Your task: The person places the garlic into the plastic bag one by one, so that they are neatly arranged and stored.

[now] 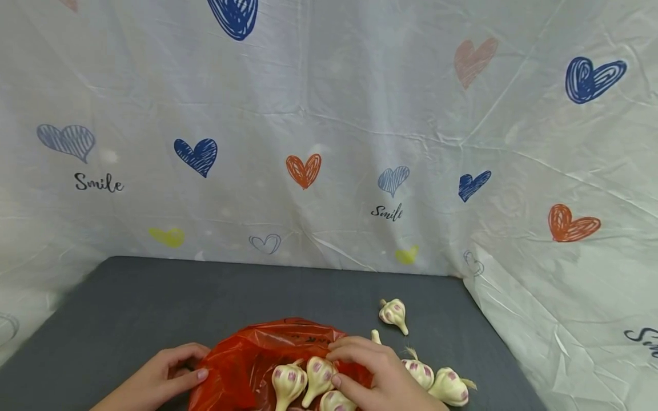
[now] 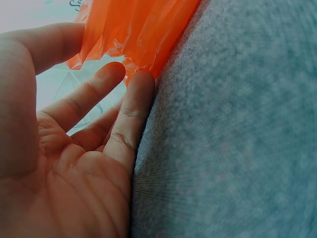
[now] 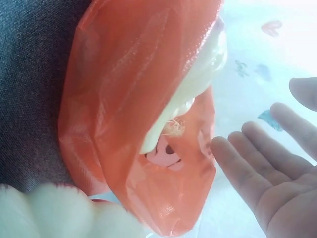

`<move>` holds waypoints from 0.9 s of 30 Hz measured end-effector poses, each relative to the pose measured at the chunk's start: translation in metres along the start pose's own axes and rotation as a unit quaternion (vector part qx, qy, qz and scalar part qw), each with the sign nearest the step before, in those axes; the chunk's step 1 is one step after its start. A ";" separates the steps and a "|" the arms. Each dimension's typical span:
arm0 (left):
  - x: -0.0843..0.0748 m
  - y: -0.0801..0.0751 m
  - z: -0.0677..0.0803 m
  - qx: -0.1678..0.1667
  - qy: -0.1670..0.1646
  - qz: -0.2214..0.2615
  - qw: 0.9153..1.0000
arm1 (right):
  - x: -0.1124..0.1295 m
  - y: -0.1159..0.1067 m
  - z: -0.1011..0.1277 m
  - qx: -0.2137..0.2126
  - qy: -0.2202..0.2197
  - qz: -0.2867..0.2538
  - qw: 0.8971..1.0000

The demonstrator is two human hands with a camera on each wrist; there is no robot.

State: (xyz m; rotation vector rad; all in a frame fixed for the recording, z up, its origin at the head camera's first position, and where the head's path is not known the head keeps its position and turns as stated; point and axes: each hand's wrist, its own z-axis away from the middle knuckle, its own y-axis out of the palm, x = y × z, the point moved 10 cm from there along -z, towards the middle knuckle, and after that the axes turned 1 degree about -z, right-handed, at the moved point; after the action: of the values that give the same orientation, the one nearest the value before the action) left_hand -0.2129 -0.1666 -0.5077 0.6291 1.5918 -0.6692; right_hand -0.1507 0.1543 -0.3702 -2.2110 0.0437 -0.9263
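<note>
A crinkled red plastic bag [image 1: 226, 365] lies with its mouth spread at the front of the table. Inside show several garlic bulbs, among them a left one [image 1: 289, 383] and a middle one [image 1: 321, 374]. My left hand [image 1: 169, 374] is at the bag's left edge; in the left wrist view its thumb and fingertips [image 2: 141, 89] meet the plastic, spread apart. Over the bag's right rim is my right hand [image 1: 377, 371], thumb tip close by the bulbs. The right wrist view has this hand [image 3: 277, 183] with fingers extended beside the bag [image 3: 119, 99], gripping nothing.
Several loose garlic bulbs lie right of the bag: one farther back [image 1: 393, 314], others close by the right hand, including a rightmost one [image 1: 449, 388]. The dark grey table [image 1: 257, 291] ends at a white curtain [image 1: 339, 137] printed with hearts, which also hangs along the right side.
</note>
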 end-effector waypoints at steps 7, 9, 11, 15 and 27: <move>-0.001 0.000 0.000 0.001 0.004 -0.001 1.000 | 0.000 -0.011 0.000 -0.012 0.036 -0.008 0.999; -0.001 0.000 0.000 0.001 0.004 -0.003 1.000 | -0.001 -0.014 0.000 -0.014 0.052 -0.010 0.998; -0.002 0.001 -0.001 0.000 0.006 -0.005 1.000 | -0.001 -0.017 0.000 -0.017 0.061 -0.010 0.998; -0.003 0.001 0.000 0.001 0.008 -0.004 1.000 | -0.001 -0.023 -0.001 -0.026 0.069 -0.010 0.997; -0.004 0.001 -0.001 0.003 0.011 -0.003 1.000 | -0.023 -0.049 0.007 -0.085 0.132 0.001 0.988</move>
State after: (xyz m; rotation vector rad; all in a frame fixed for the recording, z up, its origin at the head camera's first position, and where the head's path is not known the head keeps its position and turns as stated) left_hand -0.2123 -0.1654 -0.5036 0.6388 1.6132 -0.6745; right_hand -0.1743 0.2018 -0.3560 -2.2253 0.2587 -1.2496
